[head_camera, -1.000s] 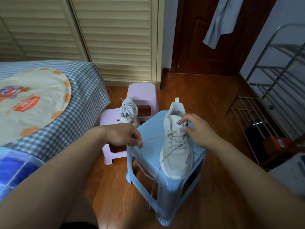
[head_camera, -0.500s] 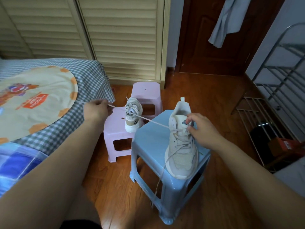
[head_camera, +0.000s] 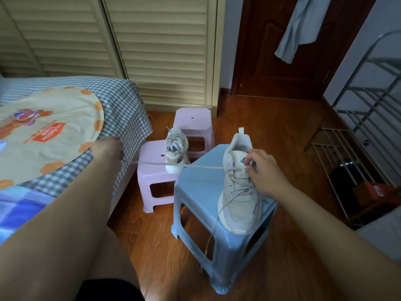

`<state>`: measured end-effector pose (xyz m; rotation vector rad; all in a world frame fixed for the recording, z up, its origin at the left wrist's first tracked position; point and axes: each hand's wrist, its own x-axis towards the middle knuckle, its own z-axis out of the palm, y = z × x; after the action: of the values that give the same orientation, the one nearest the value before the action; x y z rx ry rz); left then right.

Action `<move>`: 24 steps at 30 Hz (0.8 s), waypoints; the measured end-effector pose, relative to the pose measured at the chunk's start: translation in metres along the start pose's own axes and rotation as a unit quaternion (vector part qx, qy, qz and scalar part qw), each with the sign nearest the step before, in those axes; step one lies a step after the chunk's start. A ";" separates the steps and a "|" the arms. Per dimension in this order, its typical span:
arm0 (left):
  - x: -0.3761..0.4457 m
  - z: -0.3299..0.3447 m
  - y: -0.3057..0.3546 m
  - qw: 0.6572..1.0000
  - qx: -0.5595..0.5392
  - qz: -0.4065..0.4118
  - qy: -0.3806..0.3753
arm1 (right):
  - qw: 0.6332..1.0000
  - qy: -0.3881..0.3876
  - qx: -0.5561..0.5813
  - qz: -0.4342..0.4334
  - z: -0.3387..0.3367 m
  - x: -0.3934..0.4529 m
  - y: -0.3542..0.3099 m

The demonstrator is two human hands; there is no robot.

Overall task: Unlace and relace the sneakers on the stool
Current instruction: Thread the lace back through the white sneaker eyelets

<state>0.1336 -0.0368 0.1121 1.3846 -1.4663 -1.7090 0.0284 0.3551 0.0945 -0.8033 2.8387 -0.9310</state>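
A cream sneaker [head_camera: 238, 203] stands on the blue stool [head_camera: 199, 185], toe toward me. My right hand [head_camera: 263, 172] pinches the upper part of the sneaker by its top eyelets and tongue. My left hand [head_camera: 108, 148] is stretched far to the left near the bed edge and pinches one end of the shoelace [head_camera: 173, 165], which runs taut from the sneaker's top eyelets. The other lace end [head_camera: 211, 233] hangs down over the stool's front. A second cream sneaker [head_camera: 175, 151] stands on a pink stool [head_camera: 152, 170] behind.
A bed with a checked cover [head_camera: 121, 109] is close on the left. A second pink stool [head_camera: 193, 122] stands further back by the slatted wardrobe doors [head_camera: 162, 46]. A metal rack [head_camera: 366, 118] stands on the right. The floor is wood.
My left hand has drawn the lace out to the left, from beside the stool to the bed edge, and the lace is now taut. My right hand stays at the top eyelets.
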 end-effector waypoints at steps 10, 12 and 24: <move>-0.145 0.111 -0.053 0.876 0.259 0.156 -0.376 | 0.998 0.060 -0.018 -0.025 0.010 0.009 -0.006; -0.152 0.119 -0.059 0.879 0.266 0.124 -0.376 | 0.997 0.058 -0.023 -0.039 0.013 0.011 -0.005; -0.137 0.141 -0.076 0.747 0.447 0.363 -0.332 | 0.997 0.056 -0.030 -0.050 0.020 0.020 -0.004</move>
<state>0.0745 0.1629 0.0795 0.2715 -2.9664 -0.9593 0.0168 0.3320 0.0825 -0.9371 2.9598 -0.9335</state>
